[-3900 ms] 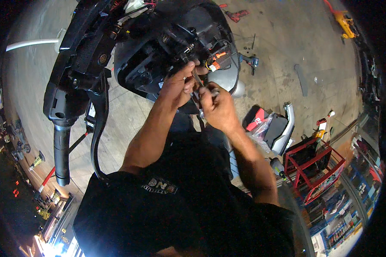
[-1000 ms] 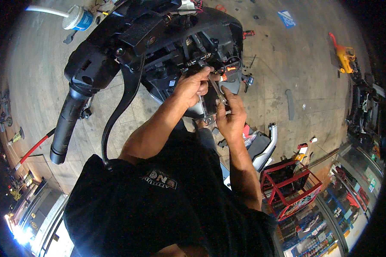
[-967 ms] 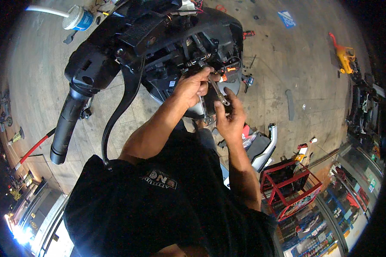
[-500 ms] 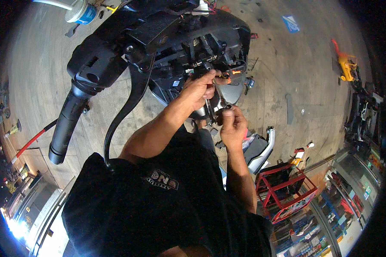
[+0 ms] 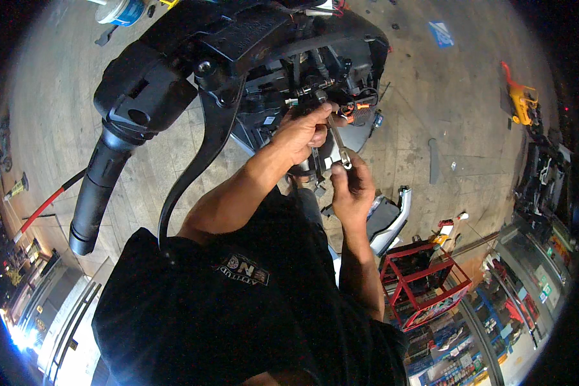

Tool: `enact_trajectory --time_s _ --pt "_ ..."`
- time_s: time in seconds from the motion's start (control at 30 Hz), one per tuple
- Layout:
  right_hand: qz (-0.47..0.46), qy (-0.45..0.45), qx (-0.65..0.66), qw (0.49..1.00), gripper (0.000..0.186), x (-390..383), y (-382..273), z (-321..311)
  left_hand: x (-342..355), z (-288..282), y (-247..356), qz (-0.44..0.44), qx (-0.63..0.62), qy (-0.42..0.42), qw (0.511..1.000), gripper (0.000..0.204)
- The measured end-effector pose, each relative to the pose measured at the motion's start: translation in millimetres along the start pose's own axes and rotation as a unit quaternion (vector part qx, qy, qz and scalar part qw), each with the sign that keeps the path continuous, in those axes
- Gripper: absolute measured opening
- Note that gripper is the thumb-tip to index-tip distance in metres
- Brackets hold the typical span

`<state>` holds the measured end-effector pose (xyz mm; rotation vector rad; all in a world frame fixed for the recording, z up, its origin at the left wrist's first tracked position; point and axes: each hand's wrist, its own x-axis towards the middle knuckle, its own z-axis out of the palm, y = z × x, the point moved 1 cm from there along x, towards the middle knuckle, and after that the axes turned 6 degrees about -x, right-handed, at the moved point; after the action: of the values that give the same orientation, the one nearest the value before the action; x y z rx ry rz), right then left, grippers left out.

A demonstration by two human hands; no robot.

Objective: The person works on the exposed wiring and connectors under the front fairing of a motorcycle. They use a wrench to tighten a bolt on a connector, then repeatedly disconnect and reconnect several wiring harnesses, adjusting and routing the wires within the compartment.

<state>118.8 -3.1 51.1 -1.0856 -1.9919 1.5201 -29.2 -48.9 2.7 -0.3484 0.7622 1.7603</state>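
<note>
My left hand (image 5: 305,132) is closed around metal wrenches at a fitting inside the black front body (image 5: 270,90) of a scooter. The upper wrench (image 5: 336,138) slants down toward me; a second one (image 5: 315,164) hangs beside it, partly hidden by my fingers. My right hand (image 5: 354,186) is at the upper wrench's lower end, thumb and curled fingers around it. An orange connector (image 5: 363,106) and corrugated tubing sit just right of my left hand. The black handlebar grip (image 5: 93,199) and curved brake lever (image 5: 180,186) stand to the left of my arms.
On the floor (image 5: 450,109) lie a yellow tool (image 5: 523,103), a blue sheet (image 5: 441,33), a grey strip (image 5: 433,161) and panels (image 5: 386,219). A red metal frame (image 5: 424,280) stands lower right, before glass display counters (image 5: 476,334). A white bucket (image 5: 119,9) is at upper left.
Since one second ago my right hand has shifted down and right, closing on the wrench's end. My left hand stays on the wrenches, and the whole view has shifted slightly.
</note>
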Motion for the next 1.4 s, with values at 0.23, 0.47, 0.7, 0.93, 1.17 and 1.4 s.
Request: enact_trajectory --time_s 0.23,0.47,0.7,0.93,1.17,1.4 --pt "0.383 -0.050 0.315 0.867 0.038 6 -2 -9 2 0 -4 -0.027 -0.052 -0.027 0.998 0.032" --pt "0.052 -0.011 0.024 0.998 0.023 9 -8 -2 -1 6 -9 0.010 -0.006 0.028 1.000 0.022" --pt "-0.007 0.008 0.036 0.999 0.031 4 -4 -1 2 4 -11 -0.010 0.018 0.026 0.999 0.026" --pt "0.092 -0.014 0.184 0.978 0.025 5 2 1 -7 12 -8 0.012 0.013 0.011 1.000 0.030" --pt "0.045 -0.021 0.114 0.992 0.025 0 2 1 -8 10 -7 0.000 0.027 0.027 0.999 0.028" --pt "0.001 0.028 0.091 0.995 0.032 16 12 -14 -10 10 -10 0.022 0.025 0.028 0.999 0.025"
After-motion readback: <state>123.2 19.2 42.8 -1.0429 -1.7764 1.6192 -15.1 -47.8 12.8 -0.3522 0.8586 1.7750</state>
